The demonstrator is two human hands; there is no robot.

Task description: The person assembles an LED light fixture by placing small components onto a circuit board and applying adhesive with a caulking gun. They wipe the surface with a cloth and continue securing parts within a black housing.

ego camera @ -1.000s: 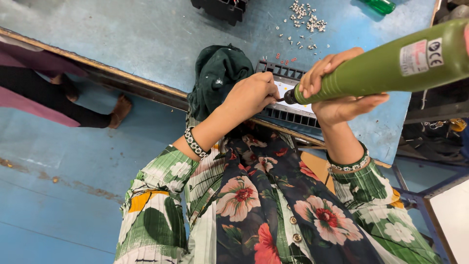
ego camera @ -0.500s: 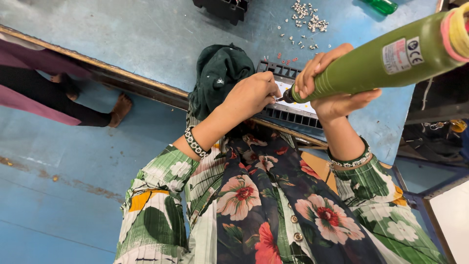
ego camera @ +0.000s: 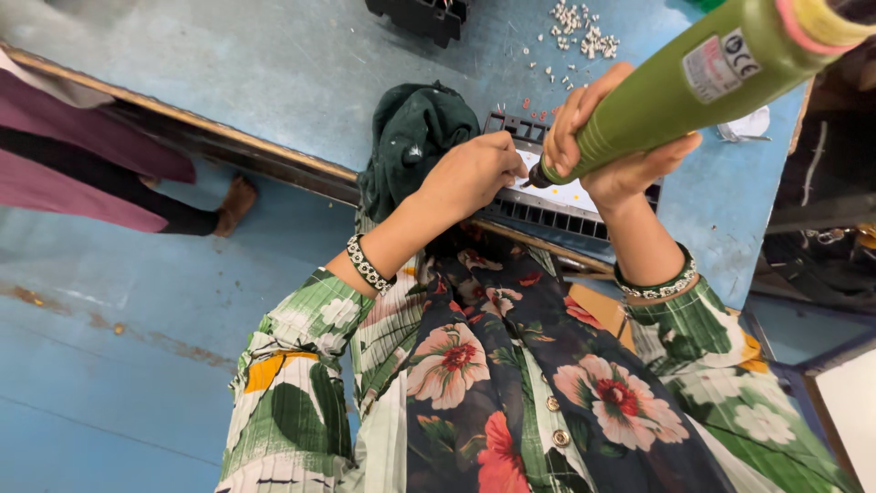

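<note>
Right hand wraps closed around the lower body of a green powered driver, fingers curled over the barrel and thumb underneath; the tool slants from upper right of frame down toward centre, dark tip just above a black slotted component. Component lies at the near edge of the blue worktable, centre of frame, with a pale panel on its top face.

Left hand is bunched, fingertips pressed together at the component's left end just beside the tip; whether it pinches a small fastener cannot be told. A dark green cloth lies left of it.

Loose small white parts are scattered at top centre, well apart from the work. Another black part sits at the top edge.

Judgement: fastening step in hand, tip being located on its spot. Next move calls for a seated, squared-up tip and a steadied component.
</note>
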